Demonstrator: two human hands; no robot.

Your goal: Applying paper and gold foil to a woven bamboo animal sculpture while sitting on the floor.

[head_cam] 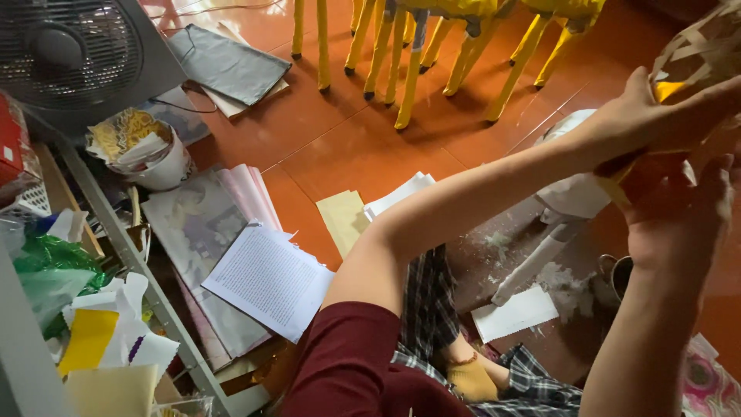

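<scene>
My left hand [656,116] and right hand [683,224] are raised at the frame's upper right, fingers closed around a paper-strip lantern [695,54], well above the floor [324,147] strewn with printed pages [266,282].

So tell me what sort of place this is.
Probably a home craft space on a tiled floor: loose paper sheets lie about, yellow papier-mache legs stand nearby, and both hands hold a paper-strip form.

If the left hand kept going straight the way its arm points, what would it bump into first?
Most likely the woven, paper-strip object that the left hand already touches at the top right; depth beyond it is unclear.
</scene>
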